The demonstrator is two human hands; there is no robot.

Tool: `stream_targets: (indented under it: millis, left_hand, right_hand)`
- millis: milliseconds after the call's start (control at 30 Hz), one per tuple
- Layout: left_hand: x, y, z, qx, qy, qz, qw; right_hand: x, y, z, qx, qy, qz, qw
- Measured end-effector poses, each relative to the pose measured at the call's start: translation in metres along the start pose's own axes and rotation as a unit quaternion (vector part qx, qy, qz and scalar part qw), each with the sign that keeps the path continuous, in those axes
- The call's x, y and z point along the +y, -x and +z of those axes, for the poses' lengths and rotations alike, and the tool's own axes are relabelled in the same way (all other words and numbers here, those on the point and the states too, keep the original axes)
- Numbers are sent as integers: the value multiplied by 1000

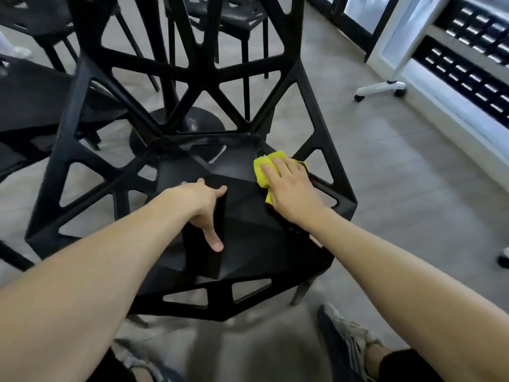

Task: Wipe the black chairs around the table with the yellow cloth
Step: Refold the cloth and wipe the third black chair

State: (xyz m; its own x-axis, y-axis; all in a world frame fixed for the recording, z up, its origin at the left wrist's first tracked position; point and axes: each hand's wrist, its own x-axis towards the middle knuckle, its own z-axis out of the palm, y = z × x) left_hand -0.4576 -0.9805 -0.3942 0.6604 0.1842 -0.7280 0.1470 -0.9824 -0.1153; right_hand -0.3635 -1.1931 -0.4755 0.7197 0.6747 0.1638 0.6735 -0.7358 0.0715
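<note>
A black chair [248, 227] with an angular, cut-out frame stands right in front of me, its faceted seat facing up. My right hand [292, 188] lies flat on the yellow cloth [264, 166], pressing it against the right rear part of the seat near the backrest. My left hand [203, 210] rests on the middle of the seat, thumb stretched toward me and fingers spread over a ridge. Most of the cloth is hidden under my right palm.
The black table [30, 89] stands at the left with its round base [179, 125] behind the chair. More black chairs [228, 15] stand at the back. A white wheeled stand [382, 88] and a window wall are at the right. My feet [349, 337] are below.
</note>
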Motion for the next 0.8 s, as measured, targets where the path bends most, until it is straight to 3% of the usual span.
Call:
stream_targets:
  millis: [167,367,467,567,667,800]
  left_hand:
    - [1,-1,0,6,-6,8,1000]
    - [-1,-7,3,17,-12,13,1000]
    - [0,-10,2,7,-9,12,1000]
    - [0,-12,3,9,-4,8,1000]
    - [-3,-13,5,8,0,9,1000]
    - [-3,-16,5,-11,12,11,1000]
  right_hand:
    - [-30,-107,1,-72,26,46,996]
    - [1,-33,-2,-82,100,-24,991]
    - [-14,-83,14,-40,68,-13,997]
    - [-37,-121,2,-111,63,30,991]
    - [-25,-90,-17,-146,149,-13,978]
    - [13,22,-52,-100,176,-64,977]
